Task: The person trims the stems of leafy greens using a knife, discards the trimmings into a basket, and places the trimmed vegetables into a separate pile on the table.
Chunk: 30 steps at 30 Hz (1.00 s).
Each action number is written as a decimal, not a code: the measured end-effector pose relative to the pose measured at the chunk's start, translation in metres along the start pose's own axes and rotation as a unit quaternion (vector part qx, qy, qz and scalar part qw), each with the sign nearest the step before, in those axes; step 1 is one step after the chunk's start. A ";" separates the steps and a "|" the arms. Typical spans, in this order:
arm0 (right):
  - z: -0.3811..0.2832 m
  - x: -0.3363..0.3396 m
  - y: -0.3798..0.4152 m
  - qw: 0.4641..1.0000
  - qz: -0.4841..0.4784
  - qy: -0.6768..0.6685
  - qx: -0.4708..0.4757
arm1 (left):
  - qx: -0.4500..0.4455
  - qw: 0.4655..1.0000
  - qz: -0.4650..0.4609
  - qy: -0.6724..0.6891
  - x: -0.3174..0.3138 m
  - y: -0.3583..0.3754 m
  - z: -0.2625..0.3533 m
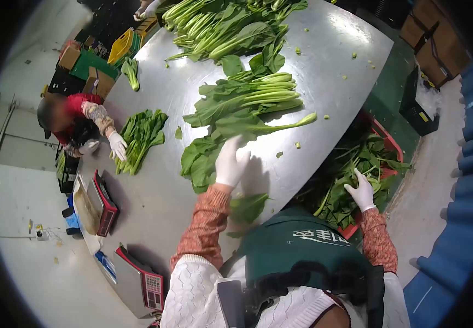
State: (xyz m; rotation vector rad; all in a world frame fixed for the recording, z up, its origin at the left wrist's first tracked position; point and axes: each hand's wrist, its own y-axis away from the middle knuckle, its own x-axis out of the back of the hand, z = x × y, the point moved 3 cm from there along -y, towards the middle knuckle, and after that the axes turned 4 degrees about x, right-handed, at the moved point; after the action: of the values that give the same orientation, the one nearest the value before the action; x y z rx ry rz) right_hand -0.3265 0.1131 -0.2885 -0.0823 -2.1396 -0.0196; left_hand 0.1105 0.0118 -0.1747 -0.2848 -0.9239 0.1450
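My left hand [232, 163], in a white glove, is over the metal table beside a loose row of leafy green vegetables [272, 95] with pale stalks. Its thumb stands apart from the fingers, whose tips are blurred at the edge of the leaves; nothing shows in its palm. My right hand [362, 191], also gloved, rests on leafy greens [335, 199] heaped in a red crate [390, 143] below the table edge. Its thumb and fingers are spread over the leaves. A single loose leaf [249, 208] lies on the table near my left wrist.
A large pile of greens [231, 30] covers the table's far end. Across the metal table [165, 213], another person's gloved hand [118, 145] touches a bunch of greens [143, 136]. Two red-edged scales [152, 287] stand at the left. Cardboard boxes [436, 46] stand at the far right.
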 end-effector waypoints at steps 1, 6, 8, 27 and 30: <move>0.005 -0.002 0.002 0.998 -0.053 0.002 -0.034 | -0.024 1.000 -0.002 -0.006 -0.008 -0.021 0.007; 0.006 -0.012 0.014 0.997 0.010 -0.021 -0.079 | -0.053 0.994 -0.094 0.006 -0.058 -0.109 0.033; -0.002 -0.013 0.016 0.996 0.019 -0.044 -0.081 | -0.094 0.990 -0.100 -0.023 -0.083 -0.133 0.045; -0.201 0.064 -0.089 0.963 0.041 -0.225 0.146 | -0.193 0.977 -0.093 -0.005 -0.038 -0.061 0.134; -0.224 0.072 -0.089 0.965 0.076 -0.190 0.162 | -0.145 0.985 -0.088 0.001 -0.025 -0.053 0.146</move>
State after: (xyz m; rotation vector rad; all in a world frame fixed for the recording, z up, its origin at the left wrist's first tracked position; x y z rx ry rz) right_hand -0.1829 0.0179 -0.1054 -0.0611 -2.4826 0.4697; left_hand -0.0217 -0.0186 -0.0944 -0.4712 -0.9639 -0.1545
